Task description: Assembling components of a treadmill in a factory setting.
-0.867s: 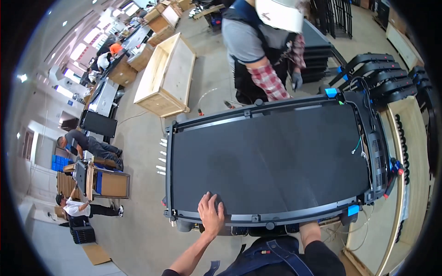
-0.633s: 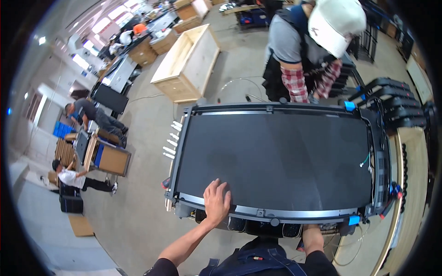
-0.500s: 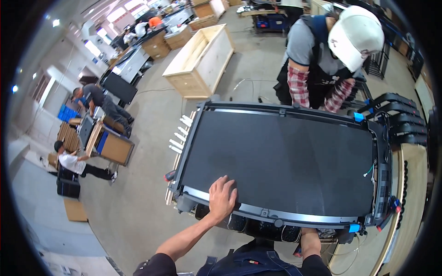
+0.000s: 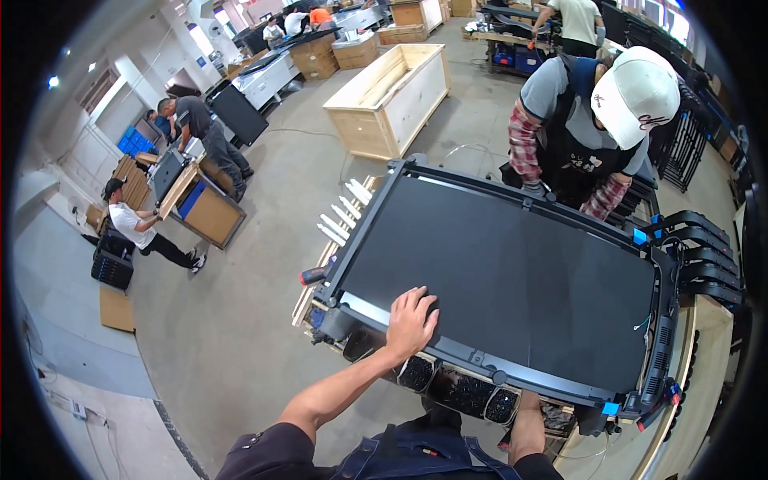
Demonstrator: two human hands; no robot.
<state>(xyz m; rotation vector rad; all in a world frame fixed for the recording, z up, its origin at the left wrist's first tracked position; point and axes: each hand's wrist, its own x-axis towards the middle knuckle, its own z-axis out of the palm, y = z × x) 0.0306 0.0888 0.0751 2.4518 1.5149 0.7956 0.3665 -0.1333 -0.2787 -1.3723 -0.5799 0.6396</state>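
In front of me lies a treadmill deck with a black running belt [image 4: 496, 280], a dark frame and a silver-grey side rail [image 4: 456, 349]. My left hand [image 4: 412, 322] rests palm down across the near rail, its fingers on the belt near the left end. It is open and holds nothing. My right hand reaches beneath the near edge; only the wrist and forearm [image 4: 528, 428] show, and the frame hides the fingers. Blue tape [image 4: 610, 409] marks the near right corner. A short green wire [image 4: 642, 323] lies at the belt's right end.
Bins of small black parts [image 4: 468, 394] sit below the near rail. White tubes [image 4: 340, 220] and a red-and-black tool handle [image 4: 314, 275] lie at the left end. Across the deck bends a co-worker in a white cap [image 4: 636, 96]. Behind stands a wooden crate [image 4: 364, 132].
My view has shifted, so the deck sits more slanted and more of the bins shows. My left hand stays on the near rail and belt. The co-worker's gloved hand now shows at the far rail.
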